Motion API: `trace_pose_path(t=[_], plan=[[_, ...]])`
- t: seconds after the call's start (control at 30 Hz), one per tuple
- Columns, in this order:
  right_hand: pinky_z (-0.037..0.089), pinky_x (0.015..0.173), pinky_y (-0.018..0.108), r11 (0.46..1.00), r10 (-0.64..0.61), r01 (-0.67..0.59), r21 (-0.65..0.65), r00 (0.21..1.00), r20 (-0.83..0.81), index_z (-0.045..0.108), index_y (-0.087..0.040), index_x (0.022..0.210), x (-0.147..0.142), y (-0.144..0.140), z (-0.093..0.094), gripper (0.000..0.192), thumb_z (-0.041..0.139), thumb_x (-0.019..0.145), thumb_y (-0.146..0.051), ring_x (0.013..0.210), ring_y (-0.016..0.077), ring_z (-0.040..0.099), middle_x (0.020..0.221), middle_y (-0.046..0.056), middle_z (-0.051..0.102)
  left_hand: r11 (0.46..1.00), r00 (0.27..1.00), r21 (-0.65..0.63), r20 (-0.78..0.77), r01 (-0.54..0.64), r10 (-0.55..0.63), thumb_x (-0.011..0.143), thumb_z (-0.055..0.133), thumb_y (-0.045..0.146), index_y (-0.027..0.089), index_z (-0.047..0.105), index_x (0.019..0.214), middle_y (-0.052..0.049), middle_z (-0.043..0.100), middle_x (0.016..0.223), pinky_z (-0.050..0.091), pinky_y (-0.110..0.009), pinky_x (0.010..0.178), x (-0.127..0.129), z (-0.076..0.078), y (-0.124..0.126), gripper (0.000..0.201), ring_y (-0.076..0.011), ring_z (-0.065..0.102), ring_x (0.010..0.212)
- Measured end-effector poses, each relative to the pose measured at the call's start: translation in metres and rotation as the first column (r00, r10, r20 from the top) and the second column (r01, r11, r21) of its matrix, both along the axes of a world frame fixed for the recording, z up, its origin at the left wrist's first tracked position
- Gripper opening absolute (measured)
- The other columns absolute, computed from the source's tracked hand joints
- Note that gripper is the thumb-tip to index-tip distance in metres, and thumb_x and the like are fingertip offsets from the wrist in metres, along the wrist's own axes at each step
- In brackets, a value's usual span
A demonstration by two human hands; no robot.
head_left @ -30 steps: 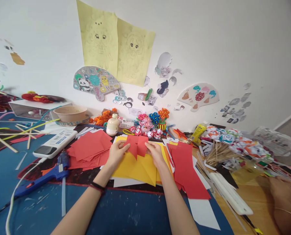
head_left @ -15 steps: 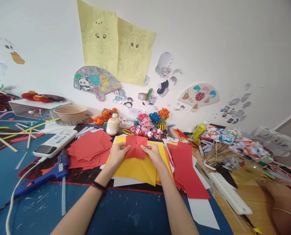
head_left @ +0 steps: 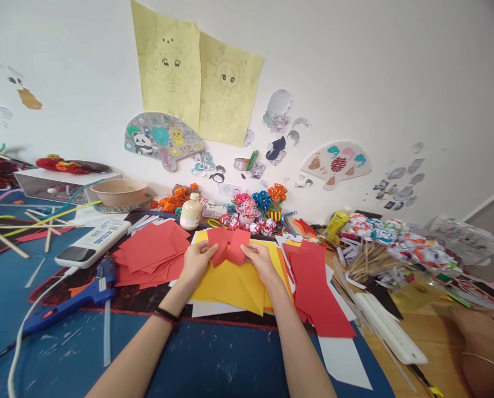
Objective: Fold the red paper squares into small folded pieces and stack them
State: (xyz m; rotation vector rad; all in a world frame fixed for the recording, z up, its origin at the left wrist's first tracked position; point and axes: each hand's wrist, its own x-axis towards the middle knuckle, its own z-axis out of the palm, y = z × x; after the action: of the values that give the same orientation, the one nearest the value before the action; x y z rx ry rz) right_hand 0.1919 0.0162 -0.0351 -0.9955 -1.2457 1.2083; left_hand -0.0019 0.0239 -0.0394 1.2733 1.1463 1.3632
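Between thumb and fingers, my left hand (head_left: 197, 260) pinches the left part of a small red sheet of paper (head_left: 218, 243). The right part of the red paper (head_left: 239, 246) is pinched the same way by my right hand (head_left: 258, 260). A gap opens between the two parts at the lower middle; whether they still join higher up I cannot tell. Both hands are above a yellow sheet (head_left: 230, 287) that lies over white paper. A pile of red paper squares (head_left: 153, 251) is left of my hands, and longer red sheets (head_left: 319, 293) lie to the right.
A blue glue gun (head_left: 76, 298) and a white power strip (head_left: 93, 243) lie on the left. Behind the papers stand a glue bottle (head_left: 190, 213) and small pipe-cleaner flowers (head_left: 262, 202). Wooden sticks (head_left: 365, 262) are bundled at right, near another person's hand (head_left: 474, 326).
The red paper, one creased sheet before, now shows a split down its middle. Its left part has tilted and shifted slightly left with my left hand.
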Motion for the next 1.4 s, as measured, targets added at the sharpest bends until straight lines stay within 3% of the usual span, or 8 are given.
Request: trace_pose_path(t=[0.17,0.43,0.6,0.77,0.87,1.0,1.17,1.4], plan=[[0.046,0.059,0.028,0.999,0.042,-0.043,0.0,0.991,0.125,0.072,-0.013,0.088,0.0,0.0,0.001,0.038,0.073,0.069,-0.046,0.06,0.0167,0.061,0.073,0.007,0.07,0.996,0.996,0.024,-0.038,0.082,-0.081,0.069,0.065,0.055,0.014,0.066,0.077,-0.001,0.063,0.06,0.034,-0.023,0.047,0.0,0.009,-0.003,0.041,-0.0125,0.05,0.049],[0.045,0.056,0.028,0.998,-0.043,0.045,-0.038,0.998,0.041,0.069,-0.014,0.069,0.001,0.003,-0.005,0.032,0.076,0.064,-0.045,0.053,0.0164,0.06,0.059,0.004,0.066,0.999,0.944,0.033,-0.329,-0.029,0.038,0.066,0.066,0.05,0.017,0.051,0.049,0.005,0.042,0.041,0.021,-0.022,0.044,0.002,0.006,-0.001,0.04,-0.0094,0.036,0.042],[0.044,0.055,0.029,0.996,-0.069,0.07,-0.059,0.997,0.019,0.068,-0.014,0.066,0.004,0.005,-0.007,0.029,0.077,0.064,-0.041,0.052,0.0169,0.059,0.057,0.004,0.064,0.999,0.978,0.002,-0.203,-0.051,0.051,0.062,0.07,0.05,0.017,0.06,0.057,0.001,0.055,0.047,0.029,-0.023,0.044,-0.003,-0.002,0.004,0.036,-0.0132,0.047,0.045],[0.04,0.053,0.028,0.975,-0.219,0.219,-0.036,0.976,0.007,0.068,-0.015,0.068,0.023,0.008,-0.007,0.03,0.075,0.064,-0.044,0.05,0.0161,0.056,0.057,0.004,0.065,0.997,0.993,-0.05,0.095,-0.062,0.066,0.061,0.073,0.051,0.012,0.069,0.087,-0.008,0.07,0.069,0.042,-0.026,0.054,-0.012,0.008,0.004,0.047,-0.0195,0.061,0.06],[0.039,0.053,0.027,0.994,-0.103,0.103,-0.034,0.995,0.02,0.069,-0.015,0.073,0.02,0.005,-0.003,0.032,0.072,0.068,-0.047,0.051,0.0156,0.056,0.059,0.003,0.065,0.997,0.977,-0.037,0.204,0.067,-0.058,0.064,0.073,0.05,0.011,0.067,0.096,-0.008,0.071,0.076,0.043,-0.027,0.055,-0.008,0.014,0.0,0.051,-0.0177,0.061,0.06],[0.041,0.057,0.027,0.991,0.133,-0.132,-0.013,0.991,0.031,0.068,-0.016,0.076,-0.001,-0.003,0.006,0.034,0.067,0.074,-0.05,0.055,0.0157,0.059,0.06,0.002,0.064,0.989,0.989,0.035,-0.043,0.14,-0.139,0.07,0.067,0.051,0.014,0.067,0.084,-0.003,0.066,0.066,0.034,-0.024,0.048,0.003,0.013,-0.004,0.04,-0.0137,0.053,0.052],[0.042,0.058,0.027,0.971,0.239,-0.239,-0.017,0.958,0.16,0.067,-0.016,0.078,-0.016,-0.01,0.012,0.043,0.059,0.079,-0.057,0.057,0.0174,0.059,0.062,0.004,0.064,0.982,0.889,0.187,-0.453,0.021,0.067,0.082,0.051,0.049,0.019,0.053,0.056,0.0,0.053,0.053,0.025,-0.026,0.051,0.007,0.011,-0.007,0.04,-0.0144,0.044,0.051],[0.028,0.053,0.025,0.939,-0.163,-0.015,0.344,0.86,0.483,0.054,-0.018,0.054,-0.017,-0.007,0.014,0.039,0.063,0.079,-0.047,0.053,0.0125,0.038,0.054,-0.002,0.046,0.934,0.754,0.346,-0.637,0.09,0.163,0.092,0.037,0.037,0.021,0.044,0.064,-0.003,0.054,0.068,0.027,-0.027,0.058,0.007,0.013,-0.012,0.032,-0.0174,0.048,0.062]])
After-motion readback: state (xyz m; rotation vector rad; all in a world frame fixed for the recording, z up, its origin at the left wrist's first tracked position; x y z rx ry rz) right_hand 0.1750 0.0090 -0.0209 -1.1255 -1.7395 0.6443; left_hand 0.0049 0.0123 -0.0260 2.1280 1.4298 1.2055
